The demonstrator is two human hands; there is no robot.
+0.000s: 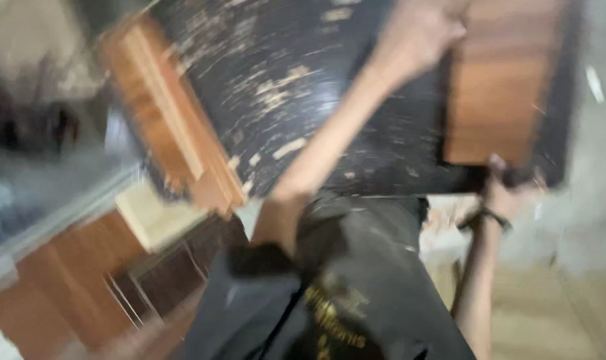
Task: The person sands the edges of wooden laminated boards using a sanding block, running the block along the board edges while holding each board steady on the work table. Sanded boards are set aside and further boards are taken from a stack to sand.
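Note:
The frame is heavily blurred by motion. A large dark board (303, 87) with pale scratches and orange-brown wooden edges fills the upper half, tilted in front of me. My left hand (419, 33) reaches up and grips it near its top. At the board's lower right edge, my right hand (509, 181), with a dark band on the wrist, holds it from beneath. A lighter brown wooden panel (496, 87) makes up the board's right part. My black shirt with yellow print (356, 293) shows below the board.
Brown wooden panels and dark boards (83, 280) lie stacked at the lower left, with a pale block (156, 217) on top. A grey ledge (43, 200) runs along the left. Pale floor (556, 313) shows at the lower right.

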